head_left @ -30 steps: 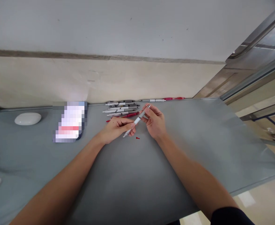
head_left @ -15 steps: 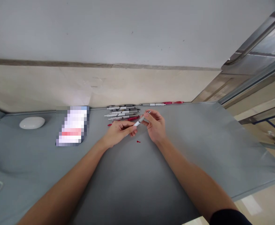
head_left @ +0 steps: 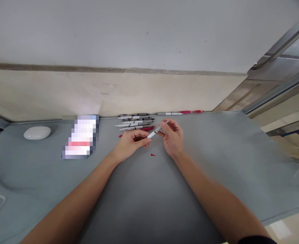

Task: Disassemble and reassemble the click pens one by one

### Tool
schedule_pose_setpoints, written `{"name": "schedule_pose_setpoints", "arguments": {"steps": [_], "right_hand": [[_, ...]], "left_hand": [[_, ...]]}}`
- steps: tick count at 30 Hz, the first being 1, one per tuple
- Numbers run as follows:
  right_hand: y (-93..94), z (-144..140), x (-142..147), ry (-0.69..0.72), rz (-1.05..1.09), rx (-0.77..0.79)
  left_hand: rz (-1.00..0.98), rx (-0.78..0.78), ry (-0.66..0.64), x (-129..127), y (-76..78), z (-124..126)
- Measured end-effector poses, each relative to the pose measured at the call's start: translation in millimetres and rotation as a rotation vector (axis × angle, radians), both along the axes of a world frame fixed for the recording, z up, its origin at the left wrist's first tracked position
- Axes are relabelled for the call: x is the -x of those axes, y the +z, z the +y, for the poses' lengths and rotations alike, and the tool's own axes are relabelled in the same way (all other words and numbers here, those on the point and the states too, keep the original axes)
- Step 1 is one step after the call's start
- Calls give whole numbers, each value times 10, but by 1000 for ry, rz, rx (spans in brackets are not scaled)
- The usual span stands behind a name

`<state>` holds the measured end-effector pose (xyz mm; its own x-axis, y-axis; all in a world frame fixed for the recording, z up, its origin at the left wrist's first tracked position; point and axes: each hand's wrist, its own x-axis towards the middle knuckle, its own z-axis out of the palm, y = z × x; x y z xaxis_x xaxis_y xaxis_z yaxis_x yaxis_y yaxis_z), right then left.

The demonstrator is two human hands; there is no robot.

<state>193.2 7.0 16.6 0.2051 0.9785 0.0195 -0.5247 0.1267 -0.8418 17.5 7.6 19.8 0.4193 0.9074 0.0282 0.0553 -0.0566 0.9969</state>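
Note:
A white pen with a grey grip (head_left: 153,133) is held above the table between my two hands, tilted up to the right. My left hand (head_left: 131,143) pinches its lower white end. The fingers of my right hand (head_left: 173,137) close on the grey part near its pointed metallic tip. Just below the pen, a small red piece (head_left: 152,155) lies on the table; its kind is too small to tell. Behind my left hand several white and grey pens (head_left: 135,124) lie in a pile, with a red pen (head_left: 147,128) among them partly hidden.
Along the wall edge lie a white and grey pen (head_left: 168,114) and a red pen (head_left: 191,112), end to end. A blurred-out phone-like object (head_left: 81,137) and a white rounded case (head_left: 37,133) are on the left of the grey table (head_left: 225,149). The wall (head_left: 164,91) bounds the back.
The view has shifted slightly, so everything appears a little further right. Both hands keep hold of the pen, and my right hand sits slightly further from my left along it.

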Motion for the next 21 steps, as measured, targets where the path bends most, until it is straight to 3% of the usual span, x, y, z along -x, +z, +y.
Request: {"name": "schedule_pose_setpoints", "arguments": {"steps": [6,14,21], "right_hand": [[11,-17,-14,93,48,-27],[-3,-5,1,-25,-21,-15],[25,-39,-23,104,2,-29]], "left_hand": [[59,-65,-161,46,48,-3],[59,-50,-6,-3,28,-16],[52,-74,-188,53,36,11]]}}
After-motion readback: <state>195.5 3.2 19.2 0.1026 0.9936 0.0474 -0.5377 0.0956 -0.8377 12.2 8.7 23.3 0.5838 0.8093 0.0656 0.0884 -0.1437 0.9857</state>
